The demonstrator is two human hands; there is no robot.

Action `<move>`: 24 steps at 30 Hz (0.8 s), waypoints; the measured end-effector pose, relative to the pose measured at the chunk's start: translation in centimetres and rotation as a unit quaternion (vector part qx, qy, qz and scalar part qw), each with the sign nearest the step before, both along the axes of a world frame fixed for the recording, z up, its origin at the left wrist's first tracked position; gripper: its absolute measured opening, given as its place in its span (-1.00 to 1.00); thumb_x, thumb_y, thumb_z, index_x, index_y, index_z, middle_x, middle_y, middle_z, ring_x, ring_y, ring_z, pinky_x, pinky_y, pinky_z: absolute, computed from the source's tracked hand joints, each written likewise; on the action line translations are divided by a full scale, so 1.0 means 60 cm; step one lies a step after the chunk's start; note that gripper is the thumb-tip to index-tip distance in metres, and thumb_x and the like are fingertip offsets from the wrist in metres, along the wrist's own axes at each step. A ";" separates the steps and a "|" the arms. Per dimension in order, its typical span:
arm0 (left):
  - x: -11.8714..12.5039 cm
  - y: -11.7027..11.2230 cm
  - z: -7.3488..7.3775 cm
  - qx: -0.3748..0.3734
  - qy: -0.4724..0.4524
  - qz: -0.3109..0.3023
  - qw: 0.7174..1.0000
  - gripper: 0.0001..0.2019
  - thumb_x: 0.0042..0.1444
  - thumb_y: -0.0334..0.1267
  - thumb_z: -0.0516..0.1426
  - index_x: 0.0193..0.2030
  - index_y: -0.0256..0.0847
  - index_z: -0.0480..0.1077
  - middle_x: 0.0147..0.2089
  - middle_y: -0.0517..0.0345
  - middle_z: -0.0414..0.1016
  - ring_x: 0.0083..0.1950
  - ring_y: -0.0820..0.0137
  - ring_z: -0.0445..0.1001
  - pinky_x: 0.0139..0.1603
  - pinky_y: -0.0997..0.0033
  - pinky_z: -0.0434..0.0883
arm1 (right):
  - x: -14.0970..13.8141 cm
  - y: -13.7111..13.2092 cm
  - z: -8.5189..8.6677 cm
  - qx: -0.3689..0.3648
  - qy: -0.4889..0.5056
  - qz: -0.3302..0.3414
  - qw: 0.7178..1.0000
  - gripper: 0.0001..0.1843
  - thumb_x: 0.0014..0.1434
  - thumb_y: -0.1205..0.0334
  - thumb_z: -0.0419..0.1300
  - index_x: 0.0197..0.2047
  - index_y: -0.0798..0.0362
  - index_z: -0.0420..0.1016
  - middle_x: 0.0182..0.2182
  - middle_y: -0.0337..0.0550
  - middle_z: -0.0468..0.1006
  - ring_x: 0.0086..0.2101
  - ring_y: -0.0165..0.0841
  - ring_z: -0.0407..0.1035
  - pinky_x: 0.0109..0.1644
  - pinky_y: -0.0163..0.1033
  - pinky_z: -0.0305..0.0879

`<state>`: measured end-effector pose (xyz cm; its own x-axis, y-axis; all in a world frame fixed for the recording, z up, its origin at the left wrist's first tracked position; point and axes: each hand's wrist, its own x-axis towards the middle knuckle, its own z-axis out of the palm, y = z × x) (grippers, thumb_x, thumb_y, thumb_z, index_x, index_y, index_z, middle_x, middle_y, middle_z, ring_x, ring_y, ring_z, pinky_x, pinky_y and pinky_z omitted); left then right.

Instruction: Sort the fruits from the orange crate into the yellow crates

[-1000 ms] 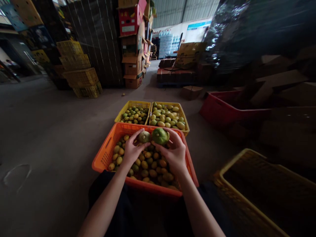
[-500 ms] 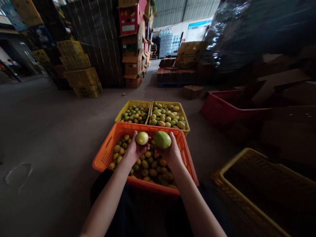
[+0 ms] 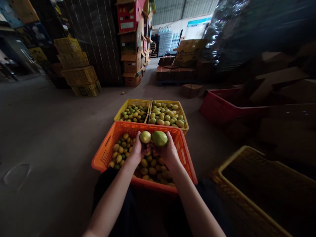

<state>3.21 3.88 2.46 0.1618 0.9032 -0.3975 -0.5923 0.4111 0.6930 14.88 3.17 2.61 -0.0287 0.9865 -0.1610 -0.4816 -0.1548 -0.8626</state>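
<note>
Over an orange crate (image 3: 101,160) my two hands hold one fruit each, close side by side. In my left hand (image 3: 138,149) is a smaller yellow-green mango (image 3: 145,137), gripped with the thumb along its left side. My right hand (image 3: 170,149) is wrapped round a larger green mango (image 3: 159,139), the thumb on its right side. Several yellow and green mangoes (image 3: 152,171) lie loose in the orange crate below; my hands and forearms hide some of them.
Beyond it stand two yellow crates of mangoes, a left one (image 3: 119,113) and a right one (image 3: 185,123). Right are a yellow crate (image 3: 237,184) and a red tub (image 3: 217,108). Stacked yellow crates (image 3: 80,75) and cardboard boxes (image 3: 132,67) rise behind.
My hands have drawn closer together, so the two mangoes are now almost touching. The left mango moved right and the right one moved left. Both stay held.
</note>
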 end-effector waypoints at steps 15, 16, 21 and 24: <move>0.030 -0.007 -0.001 0.202 0.052 0.154 0.966 -0.56 -0.01 -0.16 0.27 0.03 -0.06 0.31 0.05 0.15 0.46 0.08 0.34 0.42 0.07 0.39 0.36 | 0.024 -0.009 0.019 0.099 -0.053 -0.188 0.976 -0.49 -0.15 0.11 0.39 -0.12 -0.07 0.33 -0.19 -0.26 0.54 -0.14 -0.29 0.44 -0.03 -0.16 0.40; 0.031 -0.008 0.000 0.209 0.054 0.154 0.964 -0.59 -0.01 -0.17 0.27 0.00 -0.09 0.33 0.03 0.14 0.47 0.08 0.33 0.42 0.08 0.38 0.35 | 0.025 -0.010 0.022 0.104 -0.054 -0.191 0.975 -0.49 -0.15 0.12 0.39 -0.12 -0.07 0.32 -0.19 -0.26 0.54 -0.14 -0.29 0.44 -0.02 -0.16 0.39; 0.033 -0.005 0.001 0.170 0.032 0.141 0.975 -0.59 -0.02 -0.16 0.27 -0.01 -0.12 0.35 0.02 0.11 0.48 0.05 0.31 0.44 0.04 0.34 0.37 | 0.025 -0.014 0.032 0.072 -0.033 -0.192 0.978 -0.56 -0.15 0.12 0.39 -0.19 -0.08 0.36 -0.21 -0.27 0.52 -0.16 -0.28 0.44 -0.14 -0.22 0.44; 0.034 -0.004 0.000 0.169 0.019 0.137 0.976 -0.58 -0.03 -0.16 0.28 -0.01 -0.09 0.35 0.00 0.14 0.49 0.03 0.31 0.45 0.04 0.33 0.38 | 0.026 -0.013 0.032 0.072 -0.025 -0.189 0.979 -0.55 -0.16 0.12 0.39 -0.18 -0.07 0.35 -0.20 -0.24 0.52 -0.16 -0.27 0.44 -0.15 -0.20 0.44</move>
